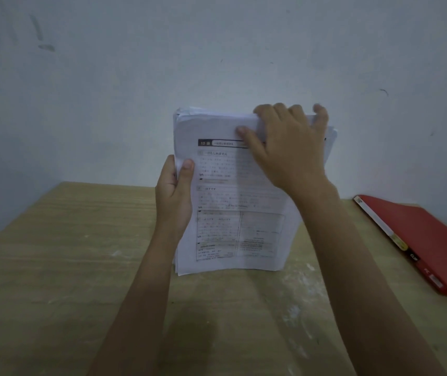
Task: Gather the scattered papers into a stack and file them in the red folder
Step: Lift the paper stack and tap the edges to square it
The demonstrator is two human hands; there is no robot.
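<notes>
Wood desk (67, 253), pale wall. Papers (230, 213) upright mid-frame: left hand (174, 196) pinching side, right hand (290, 145) clamping top. Tap bottom edge square; folder (420, 240) shut, far right.

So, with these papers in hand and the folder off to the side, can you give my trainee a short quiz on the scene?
1. True or false: the flat red folder lies open on the light wooden table.
2. Where does the right grip hold the upright stack of white printed papers? A) its top edge B) its bottom edge C) nowhere
3. Which edge of the stack does the left grip hold?
Key: 1 false, it is closed. 2 A. 3 the left edge.
</notes>
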